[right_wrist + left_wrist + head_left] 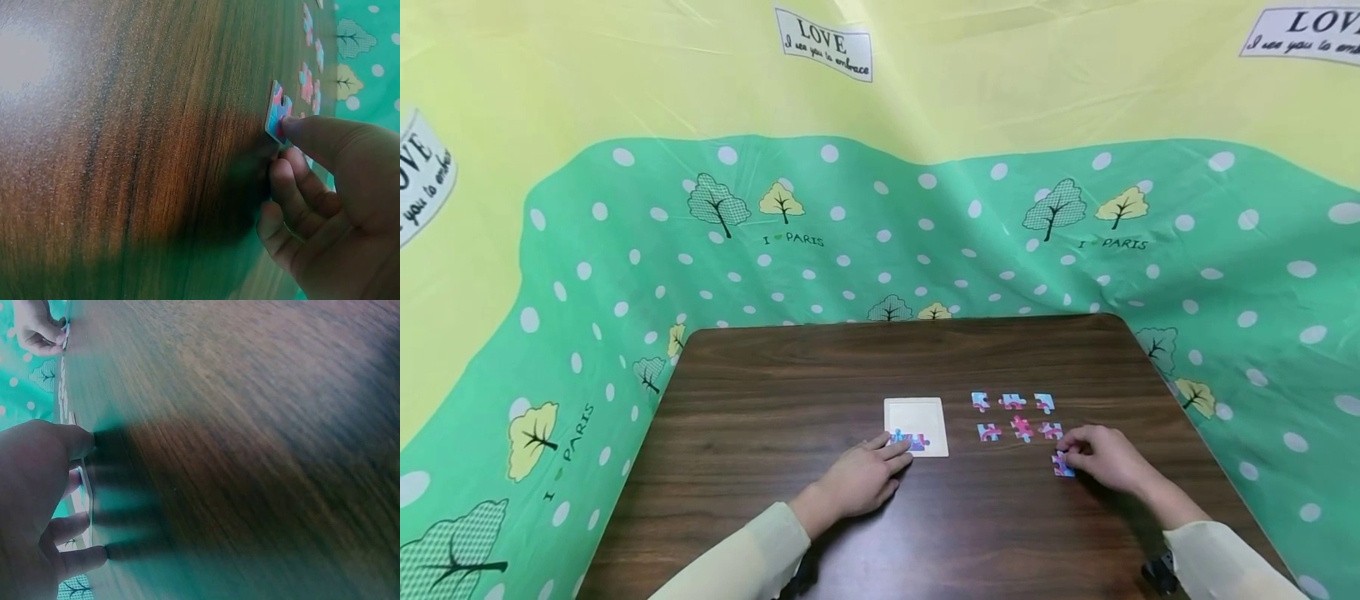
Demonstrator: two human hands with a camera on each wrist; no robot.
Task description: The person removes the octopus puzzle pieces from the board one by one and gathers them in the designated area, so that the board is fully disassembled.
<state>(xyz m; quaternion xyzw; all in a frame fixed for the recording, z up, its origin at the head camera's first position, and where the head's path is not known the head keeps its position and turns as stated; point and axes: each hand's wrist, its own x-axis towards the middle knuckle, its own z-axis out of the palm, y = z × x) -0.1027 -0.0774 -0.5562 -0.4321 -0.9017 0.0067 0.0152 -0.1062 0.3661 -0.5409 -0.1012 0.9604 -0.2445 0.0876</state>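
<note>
In the head view, a white square puzzle tray (pixel 914 410) lies on the table with joined pink, blue and purple puzzle pieces (pixel 916 442) along its lower edge. My left hand (pixel 867 475) rests at the tray's lower left, its fingertips touching the tray and partly covering the pieces. To the right, my right hand (pixel 1107 457) pinches a blue and pink puzzle piece (pixel 1063 467). The right wrist view shows the thumb on the face of this puzzle piece (pixel 278 112), which looks tilted at the table surface; the contact beneath is hidden.
Several loose puzzle pieces (pixel 1021 428) lie in two rows between the tray and my right hand. The dark wooden table (pixel 775 375) has its far edge against a green and yellow patterned cloth (pixel 865 208).
</note>
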